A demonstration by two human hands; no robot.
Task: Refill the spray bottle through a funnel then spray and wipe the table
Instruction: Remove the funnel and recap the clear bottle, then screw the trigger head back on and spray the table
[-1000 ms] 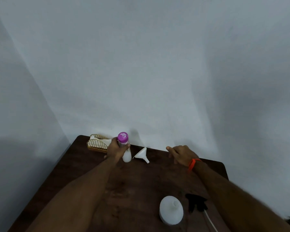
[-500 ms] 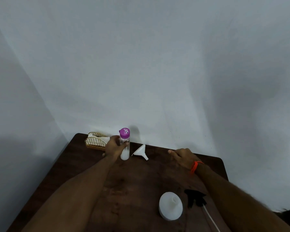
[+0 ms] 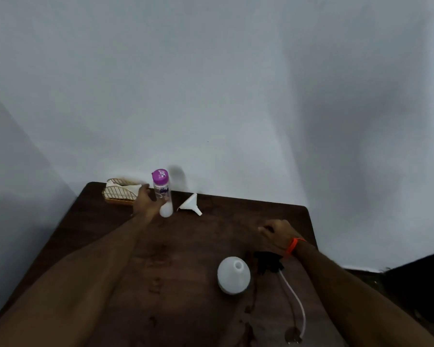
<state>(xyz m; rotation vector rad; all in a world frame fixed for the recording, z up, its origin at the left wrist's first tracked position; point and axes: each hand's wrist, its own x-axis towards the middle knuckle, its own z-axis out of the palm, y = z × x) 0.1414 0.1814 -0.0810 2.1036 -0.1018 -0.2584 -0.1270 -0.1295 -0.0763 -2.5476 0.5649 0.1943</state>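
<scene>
Left hand (image 3: 145,202) wrapped partly round the refill bottle (image 3: 163,194) at centre-left of the frame, fingers curled against its clear side, though whether gripped tight or merely steadied: could not tell. Bottle tilted, purple cap (image 3: 160,176) uppermost and shut, pale base toward the camera; contents impossible to make out through the blur. Probably light and rigid, smooth plastic, likely slippery, so best taken round the mid-body rather than by the cap. Right hand (image 3: 276,235) at right of centre, loosely curled, knuckles up, holding nothing visible, hovering over or resting on the dark table (image 3: 191,246), just above the black spray head (image 3: 268,262). Spray head lying off the bottle, its pale dip tube (image 3: 295,296) trailing toward the lower right. Spray bottle (image 3: 233,274) standing upright at lower centre, white, rounded, neck open; fill level not visible through the opaque wall. Probably light if empty and easily tipped, so better steadied at the shoulder while pouring. White funnel (image 3: 189,205) lying on its side just right of the refill bottle, not yet seated in the neck; thin, stiff, very light. Wire basket (image 3: 118,195) at upper left of the table with pale folded cloth or paper inside, just behind the left hand.
</scene>
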